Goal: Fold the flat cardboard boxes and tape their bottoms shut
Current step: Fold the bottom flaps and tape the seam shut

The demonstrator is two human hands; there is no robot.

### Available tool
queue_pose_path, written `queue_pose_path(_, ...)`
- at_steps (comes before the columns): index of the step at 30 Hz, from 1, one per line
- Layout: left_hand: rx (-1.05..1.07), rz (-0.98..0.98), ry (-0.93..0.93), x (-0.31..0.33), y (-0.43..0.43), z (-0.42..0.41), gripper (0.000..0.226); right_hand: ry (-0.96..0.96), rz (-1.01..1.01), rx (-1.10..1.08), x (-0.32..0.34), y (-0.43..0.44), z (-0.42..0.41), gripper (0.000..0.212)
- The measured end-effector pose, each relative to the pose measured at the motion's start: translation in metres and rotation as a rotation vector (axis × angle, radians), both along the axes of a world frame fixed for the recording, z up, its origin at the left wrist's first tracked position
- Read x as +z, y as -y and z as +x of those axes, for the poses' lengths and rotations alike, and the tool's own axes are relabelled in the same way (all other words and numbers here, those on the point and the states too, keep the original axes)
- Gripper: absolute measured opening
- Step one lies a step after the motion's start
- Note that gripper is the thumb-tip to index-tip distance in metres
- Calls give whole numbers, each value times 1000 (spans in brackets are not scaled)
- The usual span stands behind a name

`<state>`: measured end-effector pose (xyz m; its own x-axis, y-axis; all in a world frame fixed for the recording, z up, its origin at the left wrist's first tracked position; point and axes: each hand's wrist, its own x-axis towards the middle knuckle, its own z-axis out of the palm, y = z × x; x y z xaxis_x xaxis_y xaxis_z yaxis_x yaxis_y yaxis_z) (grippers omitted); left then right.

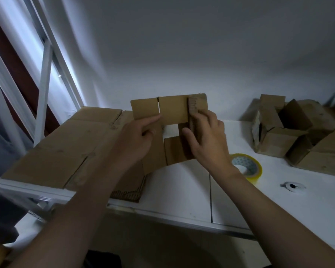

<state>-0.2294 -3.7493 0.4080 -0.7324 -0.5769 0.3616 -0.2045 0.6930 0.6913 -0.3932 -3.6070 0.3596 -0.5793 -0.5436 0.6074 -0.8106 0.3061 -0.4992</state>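
A: Where are we holding the brown half-folded cardboard box (172, 109)?
B: Over the white table (182, 186), near the yellowish tape roll (248, 166); our left hand (137, 140) and right hand (207, 138) are gripping its sides.

Dim interior scene lit by cool daylight from the white-framed window (45, 78) at left; the plain grey-white wall (201, 45) falls into shade toward the right. Soft shadows lie on the white tabletop (182, 180). Slight overall softness; wide-angle distortion slants the window frame
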Motion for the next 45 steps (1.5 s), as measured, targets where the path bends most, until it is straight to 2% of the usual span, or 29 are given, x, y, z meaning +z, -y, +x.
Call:
queue_pose_path(2,-6,-9,-12,0,-1,1,49,224,-68,88,-5,5,-1,33)
queue_pose_path(4,-8,-9,-41,-1,-1,2,54,430,-110,150,-6,8,-2,26)
queue_pose_path(6,-42,-29,-100,-3,-2,3,67,454,-101,164,-6,9,-2,28)
queue_pose_path(8,-139,11,-207,-6,-5,1,81,441,-95,168,-5,10,0,31)
queue_pose_path(10,-221,149,-311,-10,-6,-3,81,444,-98,166,-4,13,2,34)
queue_pose_path(12,-233,225,-369,-11,-7,-4,64,438,-101,157,-2,13,4,36)
queue_pose_path(14,-178,160,-333,-14,-5,-6,43,429,-117,160,4,13,5,33)
queue_pose_path(16,-123,153,-243,-17,-5,-8,40,405,-113,153,9,11,8,31)
queue_pose_path(18,-99,248,-214,-13,-11,-12,30,407,-85,137,14,6,14,39)
queue_pose_path(21,-96,346,-225,-4,-21,-18,26,348,47,95,27,-7,25,71)
queue_pose_path(23,-103,348,-213,3,-27,-22,28,240,188,29,40,-17,28,81)
queue_pose_path(25,-141,428,-215,5,-33,-28,28,127,341,-52,51,-26,30,88)
queue_pose_path(27,-129,518,-157,1,-38,-35,9,30,479,-121,54,-32,31,92)
queue_pose_path(29,-111,508,-80,-6,-42,-41,48,21,600,-169,52,-34,32,101)
queue_pose_path(31,-100,506,-44,-7,-44,-46,77,48,680,-202,48,-32,31,112)
queue_pose_path(33,-95,520,-29,-5,-45,-47,85,56,710,-197,46,-28,30,109)
queue_pose_path(34,-112,531,-21,-4,-45,-46,79,55,719,-181,47,-26,30,102)
queue_pose_path(37,-153,554,-63,-6,-44,-45,41,59,745,-157,50,-19,28,84)
queue_pose_path(41,-179,567,-50,-2,-40,-41,39,65,727,-194,54,-9,27,76)
queue_pose_path(45,-91,522,-108,-7,-30,-36,33,-4,599,-49,53,-10,19,74)
